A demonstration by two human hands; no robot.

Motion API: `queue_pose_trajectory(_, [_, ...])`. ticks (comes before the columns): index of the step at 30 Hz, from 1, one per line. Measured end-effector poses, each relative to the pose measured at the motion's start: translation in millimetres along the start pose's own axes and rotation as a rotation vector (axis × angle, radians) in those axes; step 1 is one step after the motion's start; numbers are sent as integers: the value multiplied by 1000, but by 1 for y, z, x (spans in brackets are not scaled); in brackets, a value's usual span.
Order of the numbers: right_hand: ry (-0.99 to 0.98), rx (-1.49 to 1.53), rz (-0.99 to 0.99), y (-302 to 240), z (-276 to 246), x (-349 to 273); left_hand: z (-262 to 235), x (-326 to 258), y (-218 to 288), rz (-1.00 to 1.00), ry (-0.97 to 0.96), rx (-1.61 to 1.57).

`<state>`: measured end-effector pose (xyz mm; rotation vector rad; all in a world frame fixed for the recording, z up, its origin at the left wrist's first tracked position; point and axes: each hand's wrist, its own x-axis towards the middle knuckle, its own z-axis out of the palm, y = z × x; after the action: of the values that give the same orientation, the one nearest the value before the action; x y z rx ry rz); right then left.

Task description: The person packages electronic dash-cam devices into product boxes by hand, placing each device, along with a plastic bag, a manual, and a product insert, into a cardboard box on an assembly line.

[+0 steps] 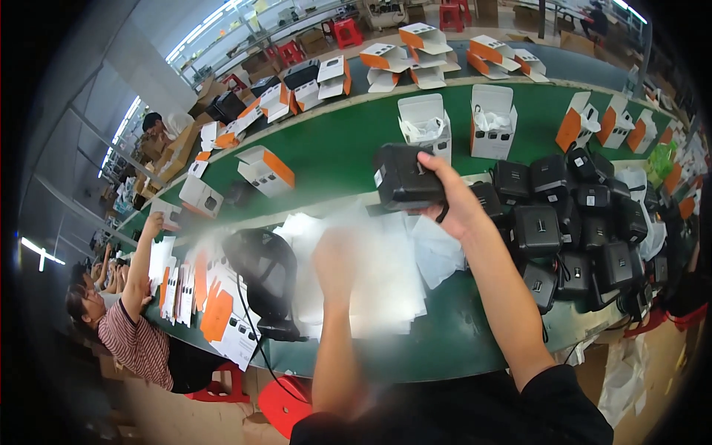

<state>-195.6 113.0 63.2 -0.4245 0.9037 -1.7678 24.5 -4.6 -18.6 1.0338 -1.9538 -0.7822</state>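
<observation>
My right hand grips a black box-shaped case with rounded edges and a small white label, held up over the green table. Thumb on top, fingers below, it is closed on the case's right end. My left hand is over a spread stack of thin white sheets or bags. A haze blurs that hand, so its fingers cannot be made out. To the right lies a pile of similar black cases, several with straps.
Left of the sheets stands a dark curved thing with a cord, beside flat orange-and-white cartons. Open cartons line a green conveyor belt and the shelf behind. A co-worker in a striped shirt reaches toward a carton at left.
</observation>
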Motion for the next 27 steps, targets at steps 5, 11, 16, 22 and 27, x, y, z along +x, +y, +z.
queue_pose_trajectory(5, [-11, -114, 245, 42, 7, 5, 6, -1, 36, 5, 123, -322])
queue_pose_trajectory(11, [24, -358, 13, 69, 8, 21, 9, -3, 64, 135, 62, -382])
queue_pose_trajectory(16, [65, -732, -239, 63, 16, 17, 20, 15, 35, 93, 102, -202])
queue_pose_trajectory(22, [24, -558, -32, 28, 12, 7, 0, 25, 56, -39, 110, -548])
queue_pose_trajectory(27, [11, -326, 43, 62, 19, 15, 12, 9, 55, 170, 63, -315])
